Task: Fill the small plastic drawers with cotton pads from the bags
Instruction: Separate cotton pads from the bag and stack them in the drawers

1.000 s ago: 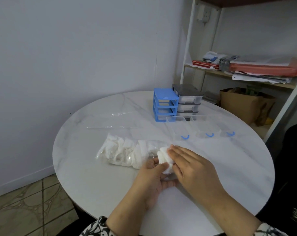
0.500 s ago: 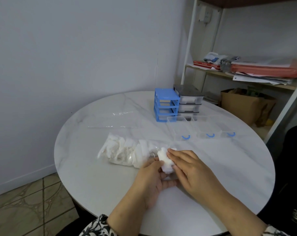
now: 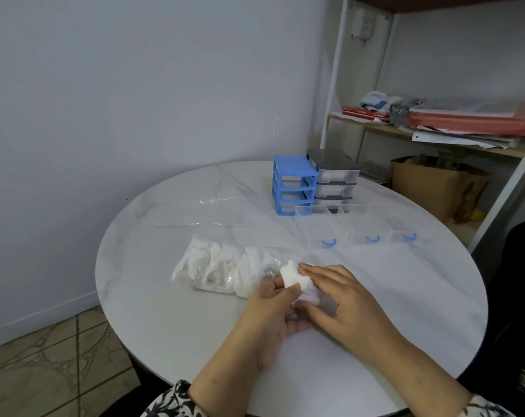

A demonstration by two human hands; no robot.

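Observation:
A clear bag of white cotton pads lies on the round white table. At the bag's right end, my left hand and my right hand together hold a small stack of cotton pads; the fingers of both curl round it. Three clear drawers with blue handles stand in a row behind: the left one, the middle one and the right one. I cannot tell what they hold.
A blue drawer frame and a grey drawer unit stand at the table's back. A flat clear plastic bag lies behind the pad bag. To the right are a white shelf with papers and a brown paper bag.
The stack of pads has come further out of the bag toward me, and my right hand has shifted slightly right along it. The head view has tilted a little.

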